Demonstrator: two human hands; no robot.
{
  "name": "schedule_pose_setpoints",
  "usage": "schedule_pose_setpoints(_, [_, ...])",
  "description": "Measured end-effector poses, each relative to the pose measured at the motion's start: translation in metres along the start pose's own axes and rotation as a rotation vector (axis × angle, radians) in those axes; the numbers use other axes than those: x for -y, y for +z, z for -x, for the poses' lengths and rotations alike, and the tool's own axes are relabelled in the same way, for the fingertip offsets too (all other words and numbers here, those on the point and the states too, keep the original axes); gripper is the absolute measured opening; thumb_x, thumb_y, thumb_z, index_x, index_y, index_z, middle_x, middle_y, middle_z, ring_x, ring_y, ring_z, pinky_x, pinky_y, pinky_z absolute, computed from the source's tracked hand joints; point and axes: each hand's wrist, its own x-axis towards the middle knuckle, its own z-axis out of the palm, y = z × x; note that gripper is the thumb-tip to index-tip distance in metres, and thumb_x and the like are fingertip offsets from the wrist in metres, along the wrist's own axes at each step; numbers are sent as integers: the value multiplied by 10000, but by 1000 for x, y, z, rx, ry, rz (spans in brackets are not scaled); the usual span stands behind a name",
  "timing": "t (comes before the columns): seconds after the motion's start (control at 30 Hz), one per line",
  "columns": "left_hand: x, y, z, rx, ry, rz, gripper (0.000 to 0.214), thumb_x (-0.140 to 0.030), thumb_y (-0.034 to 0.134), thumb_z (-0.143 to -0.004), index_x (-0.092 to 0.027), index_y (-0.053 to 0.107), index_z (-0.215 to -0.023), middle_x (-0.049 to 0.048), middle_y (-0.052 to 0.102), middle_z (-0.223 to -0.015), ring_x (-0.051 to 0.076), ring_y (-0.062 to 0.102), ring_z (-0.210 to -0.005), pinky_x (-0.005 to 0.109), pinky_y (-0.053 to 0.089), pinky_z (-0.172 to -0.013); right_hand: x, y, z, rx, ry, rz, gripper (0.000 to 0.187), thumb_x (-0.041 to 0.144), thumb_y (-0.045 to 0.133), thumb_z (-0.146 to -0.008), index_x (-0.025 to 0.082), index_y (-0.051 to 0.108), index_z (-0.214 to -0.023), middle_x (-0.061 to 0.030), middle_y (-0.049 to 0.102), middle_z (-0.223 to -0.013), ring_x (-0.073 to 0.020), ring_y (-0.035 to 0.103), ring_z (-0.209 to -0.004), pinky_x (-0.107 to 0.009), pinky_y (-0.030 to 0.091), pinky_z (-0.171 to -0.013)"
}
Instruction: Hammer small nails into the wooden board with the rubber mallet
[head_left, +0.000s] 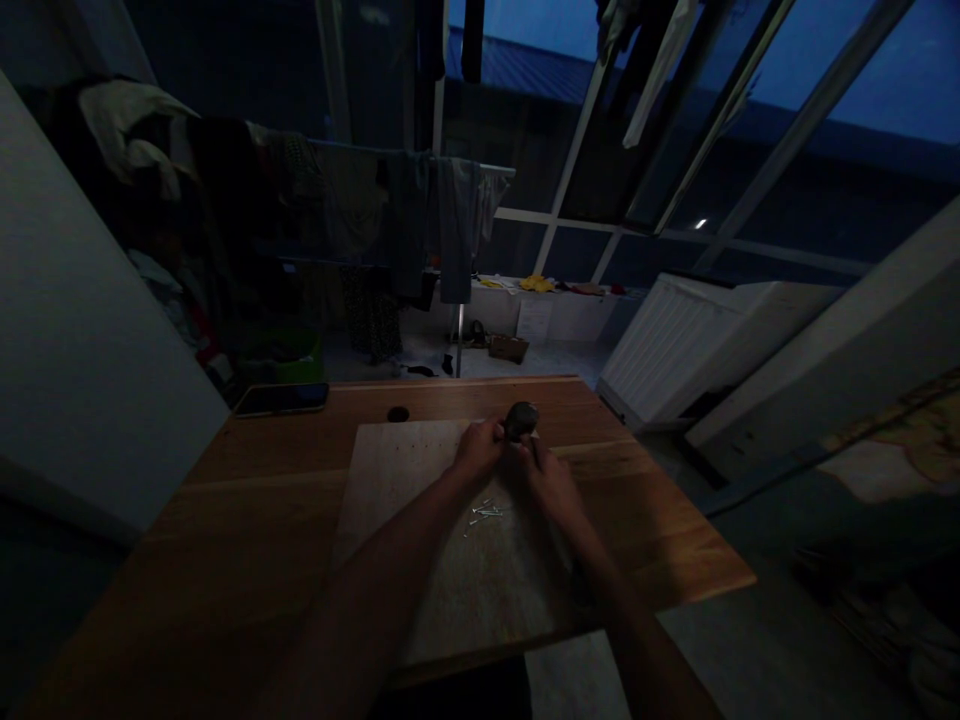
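My left hand (477,447) and my right hand (545,477) meet over the far part of a pale wooden board (397,470) on a brown wooden table (247,530). Between their curled fingers sits a small dark rounded object (520,419); the dim light hides what it is. My right hand grips it from below and the right. My left hand's fingers pinch at its left side, and whether they hold anything is unclear. A small heap of thin metal nails (486,514) lies on the board just below my hands.
A dark phone (282,399) lies at the table's far left corner, near a round hole (398,413) in the tabletop. Beyond the table stand a clothes rack with hanging garments (390,220), a white radiator (675,340) and large dark windows. A white panel (82,330) leans at the left.
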Motion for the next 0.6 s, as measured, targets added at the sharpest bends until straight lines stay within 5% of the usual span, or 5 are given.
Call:
schedule_pose_setpoints(0.2, [0,5,0,-1,11,17,339,-132,659,-837,-183,708,-1168,0,773,-851,161,698,-808,254,502,-773,-22,-3,13,-100,49,-11,534,451,322,-1035,139,633,-1339,-179,772,-1139,-309,733,-1054,-346,515,-859])
schedule_pose_setpoints(0.4, [4,7,-1,41,45,39,410,-123,676,-803,-179,665,-1209,13,750,-930,147,668,-791,252,513,-778,-38,2,16,3,153,74,498,428,365,-1052,120,663,-1305,-184,786,-1067,-294,745,-1024,-314,507,-841])
schedule_pose_setpoints(0.6, [-6,-9,-5,27,61,-121,283,-217,731,-771,-160,682,-1043,30,693,-949,170,623,-852,269,495,-788,-35,7,14,6,143,80,471,330,345,-1053,67,654,-1292,-229,782,-1092,-317,756,-1021,-329,505,-836])
